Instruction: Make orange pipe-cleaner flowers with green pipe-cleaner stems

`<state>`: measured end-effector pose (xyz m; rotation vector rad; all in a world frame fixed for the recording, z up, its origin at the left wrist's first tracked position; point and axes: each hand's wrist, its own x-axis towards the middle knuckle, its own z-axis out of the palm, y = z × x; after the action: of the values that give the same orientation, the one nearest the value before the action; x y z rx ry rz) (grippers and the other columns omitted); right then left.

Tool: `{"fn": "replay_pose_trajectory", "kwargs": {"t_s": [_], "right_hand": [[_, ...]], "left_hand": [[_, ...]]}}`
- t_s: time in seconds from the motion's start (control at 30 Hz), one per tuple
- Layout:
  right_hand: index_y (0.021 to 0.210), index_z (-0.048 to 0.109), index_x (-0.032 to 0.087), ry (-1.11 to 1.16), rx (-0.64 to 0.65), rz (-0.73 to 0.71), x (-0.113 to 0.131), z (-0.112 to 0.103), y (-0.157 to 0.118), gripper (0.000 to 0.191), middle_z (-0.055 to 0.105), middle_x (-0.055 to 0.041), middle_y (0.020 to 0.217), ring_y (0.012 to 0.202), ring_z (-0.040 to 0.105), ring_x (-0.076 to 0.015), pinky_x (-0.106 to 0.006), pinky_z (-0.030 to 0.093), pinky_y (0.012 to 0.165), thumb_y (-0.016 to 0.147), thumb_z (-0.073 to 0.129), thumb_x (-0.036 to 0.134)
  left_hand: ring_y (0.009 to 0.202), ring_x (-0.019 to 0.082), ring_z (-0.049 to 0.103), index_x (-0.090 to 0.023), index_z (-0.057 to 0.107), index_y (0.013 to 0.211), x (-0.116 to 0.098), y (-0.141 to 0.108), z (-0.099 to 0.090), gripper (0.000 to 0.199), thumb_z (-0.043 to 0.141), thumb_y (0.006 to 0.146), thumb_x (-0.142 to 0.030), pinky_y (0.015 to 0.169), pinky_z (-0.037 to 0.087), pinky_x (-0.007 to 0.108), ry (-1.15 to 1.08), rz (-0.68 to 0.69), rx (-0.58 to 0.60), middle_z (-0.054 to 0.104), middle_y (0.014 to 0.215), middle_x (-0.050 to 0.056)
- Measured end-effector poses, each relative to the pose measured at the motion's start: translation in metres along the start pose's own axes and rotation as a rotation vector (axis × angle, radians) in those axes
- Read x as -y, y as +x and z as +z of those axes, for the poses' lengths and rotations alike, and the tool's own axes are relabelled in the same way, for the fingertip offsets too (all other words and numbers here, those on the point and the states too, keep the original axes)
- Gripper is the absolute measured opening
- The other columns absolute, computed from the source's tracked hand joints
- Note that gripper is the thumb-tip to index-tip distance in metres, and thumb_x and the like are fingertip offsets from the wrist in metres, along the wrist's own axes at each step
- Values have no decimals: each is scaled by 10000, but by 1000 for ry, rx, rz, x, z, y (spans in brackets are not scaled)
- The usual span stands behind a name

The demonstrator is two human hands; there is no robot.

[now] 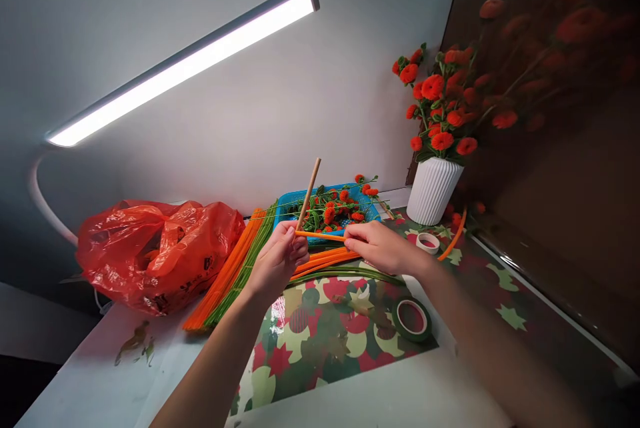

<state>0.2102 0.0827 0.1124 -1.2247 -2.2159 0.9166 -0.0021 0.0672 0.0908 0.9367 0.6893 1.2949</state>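
Note:
My left hand (280, 256) is closed around the lower end of a thin wooden stick (310, 189), which tilts upward. An orange pipe cleaner (323, 236) runs from the stick's base across to my right hand (377, 245), whose fingers pinch it. Behind and below the hands lie loose orange stems (327, 257) and green stems (350, 271) on a patterned mat (325, 335). A blue basket (287, 205) just beyond holds small orange-red flowers with green stems.
A red plastic bag (160, 248) and upright bundles of orange (225, 268) and green stems stand left. Green tape (411, 319), white tape (427, 242) and a white vase (434, 191) of flowers are right. A lit lamp (190, 65) hangs above.

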Motion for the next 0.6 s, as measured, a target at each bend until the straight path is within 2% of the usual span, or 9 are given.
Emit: {"fn": "replay_pose_trajectory", "kwargs": {"t_s": [0.23,0.4,0.6], "right_hand": [[680,482,187,69,2,15,2,-7,0,203,442,43,628,579,397,-104,-234,279,534,855,431,275],[682,445,193,121,44,15,6,-3,-2,208,396,57,596,528,361,-94,-232,253,486,865,431,290],[692,469,189,106,52,0,6,-1,-1,187,419,51,614,548,378,-100,-236,273,501,858,438,269]], "left_hand": [[492,52,375,-183,505,890,-1,-2,4,217,674,755,-205,479,331,167,-38,-48,39,457,634,-54],[496,52,361,-181,503,846,0,-3,6,208,675,807,-293,472,314,160,-26,6,54,411,621,-61],[488,52,344,-190,514,838,-2,-3,7,253,711,788,-341,459,309,151,-19,65,44,379,605,-67]]}}
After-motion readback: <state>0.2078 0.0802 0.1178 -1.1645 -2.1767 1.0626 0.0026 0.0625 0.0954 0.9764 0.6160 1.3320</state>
